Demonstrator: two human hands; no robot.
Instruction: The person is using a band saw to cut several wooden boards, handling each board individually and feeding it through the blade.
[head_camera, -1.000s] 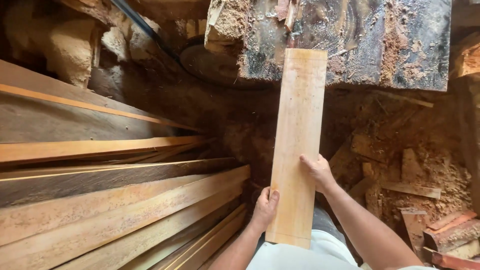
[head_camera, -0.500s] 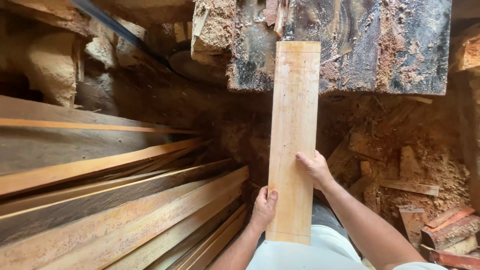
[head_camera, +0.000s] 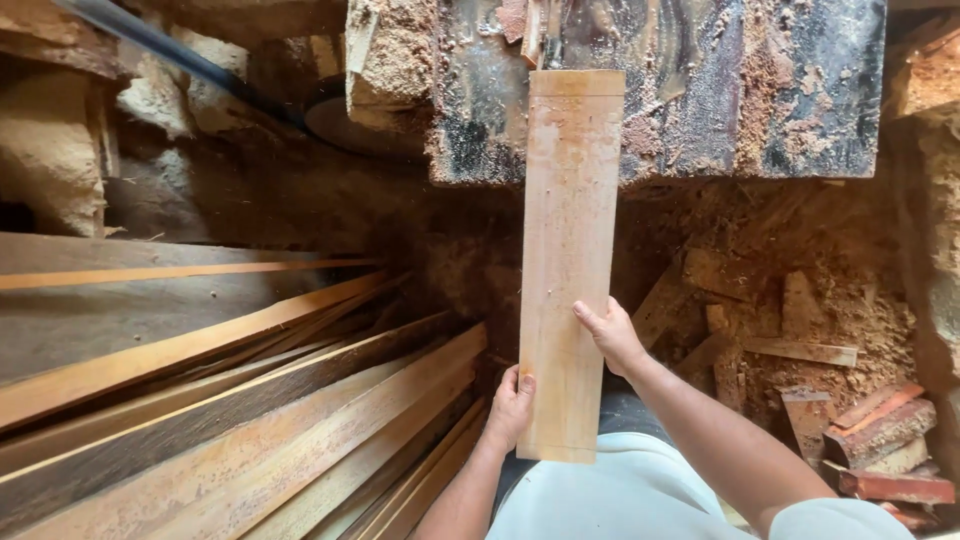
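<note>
We hold a pale wooden board (head_camera: 565, 270), a long flat rectangle with straight sawn edges and a smooth, faintly streaked face dusted with a few darker specks. It runs lengthwise away from us, its far end resting on the sawdust-caked machine table (head_camera: 760, 90), a dark, scuffed slab whose surface is crusted with rust-coloured dust and matted shavings; its near end hangs over our lap. Our left hand (head_camera: 510, 405) grips the board's left edge near the bottom, fingers wrapped behind it and the thumb pressed flat on the face. Our right hand (head_camera: 612, 335) is clasped on the right edge a little higher up, thumb lying across the face and the other fingers curled under and out of sight. To the left lies a stack of long planks (head_camera: 230, 400), rough-sawn, some pale and some grey-brown, fanned at a slant with their narrow edges showing. To the right, short wood offcuts (head_camera: 800, 350) lie scattered in reddish sawdust, and a few reddish bricks (head_camera: 880, 435) sit near the corner. A dark round disc (head_camera: 345, 125) shows under the table's left end, partly hidden in shadow.
</note>
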